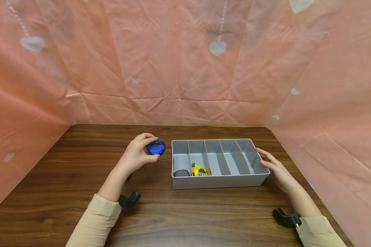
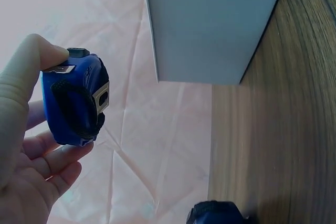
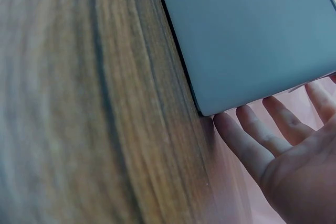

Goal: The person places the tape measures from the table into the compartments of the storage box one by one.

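Note:
My left hand (image 1: 139,151) pinches a blue tape measure (image 1: 156,147) with black trim between thumb and fingers, raised to the left of a grey divided tray (image 1: 219,181). In the left wrist view the tape measure (image 2: 76,98) shows its metal end hook. At the tray's right end, my right hand (image 1: 278,171) touches the end wall with its fingertips, the fingers fairly straight. Inside the tray, a dark grey rounded thing (image 1: 181,173) lies in the leftmost compartment. A yellow tape measure (image 1: 199,170) lies in the compartment beside it.
The tray stands on a brown wooden table (image 1: 185,212). Another blue and black thing (image 2: 218,213) shows at the bottom of the left wrist view, mostly hidden behind my left forearm in the head view. Pink cloth (image 1: 173,68) with hearts surrounds the table's back and sides.

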Action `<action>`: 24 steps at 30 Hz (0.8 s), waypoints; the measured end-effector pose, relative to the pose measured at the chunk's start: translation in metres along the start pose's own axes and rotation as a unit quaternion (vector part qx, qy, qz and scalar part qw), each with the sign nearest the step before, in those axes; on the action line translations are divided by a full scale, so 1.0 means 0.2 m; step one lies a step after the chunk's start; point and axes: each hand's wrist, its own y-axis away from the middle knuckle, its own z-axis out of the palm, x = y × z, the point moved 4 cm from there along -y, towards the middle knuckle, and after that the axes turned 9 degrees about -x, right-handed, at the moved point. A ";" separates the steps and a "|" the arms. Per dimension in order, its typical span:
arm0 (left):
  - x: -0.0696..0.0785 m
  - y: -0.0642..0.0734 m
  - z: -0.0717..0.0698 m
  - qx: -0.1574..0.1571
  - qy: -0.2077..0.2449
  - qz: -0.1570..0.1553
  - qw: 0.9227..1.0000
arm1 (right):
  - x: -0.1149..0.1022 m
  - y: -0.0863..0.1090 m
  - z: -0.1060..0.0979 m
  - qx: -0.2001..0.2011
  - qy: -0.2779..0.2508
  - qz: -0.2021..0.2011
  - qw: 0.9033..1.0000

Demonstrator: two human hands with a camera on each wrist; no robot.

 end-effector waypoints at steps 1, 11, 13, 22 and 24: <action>0.00 0.00 0.00 0.001 0.001 0.002 1.000 | 0.00 0.00 0.00 0.000 0.001 0.001 1.000; 0.06 -0.05 0.05 -0.003 0.013 0.009 1.000 | 0.01 0.00 -0.01 0.002 0.000 -0.004 1.000; 0.07 -0.05 0.07 -0.006 0.019 0.008 1.000 | 0.01 0.00 -0.01 0.000 -0.001 -0.006 1.000; 0.14 -0.11 0.12 -0.011 0.044 0.027 0.999 | 0.01 0.00 -0.01 0.000 -0.003 -0.003 1.000; 0.15 -0.12 0.13 -0.010 0.045 0.037 0.998 | 0.01 0.00 -0.01 -0.002 -0.005 -0.005 1.000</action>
